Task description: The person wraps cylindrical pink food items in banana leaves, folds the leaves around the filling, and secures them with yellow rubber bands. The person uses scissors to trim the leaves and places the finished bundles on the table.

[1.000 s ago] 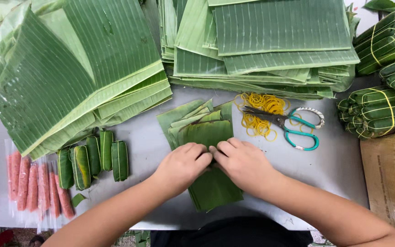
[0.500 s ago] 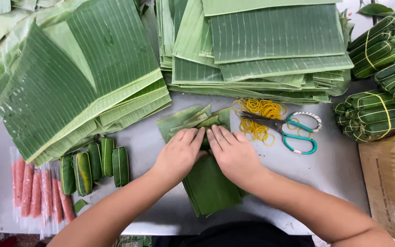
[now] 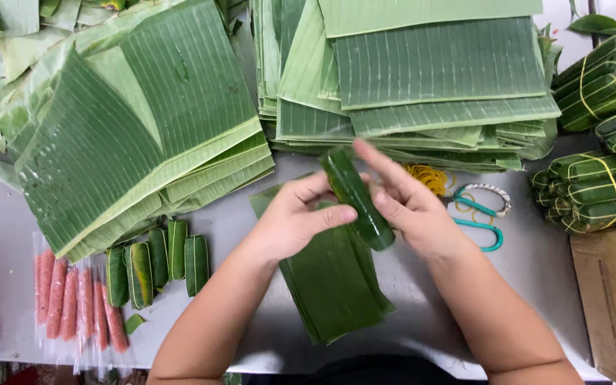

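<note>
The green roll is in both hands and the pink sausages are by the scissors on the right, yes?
Not quite. Both hands, left and right, hold the roll, but the head view shows the sausages far left, across from the scissors.

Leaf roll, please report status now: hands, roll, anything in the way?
Left hand and right hand both grip leaf roll. Roll lifted above leaf strips. Scissors beside, apart.
</note>
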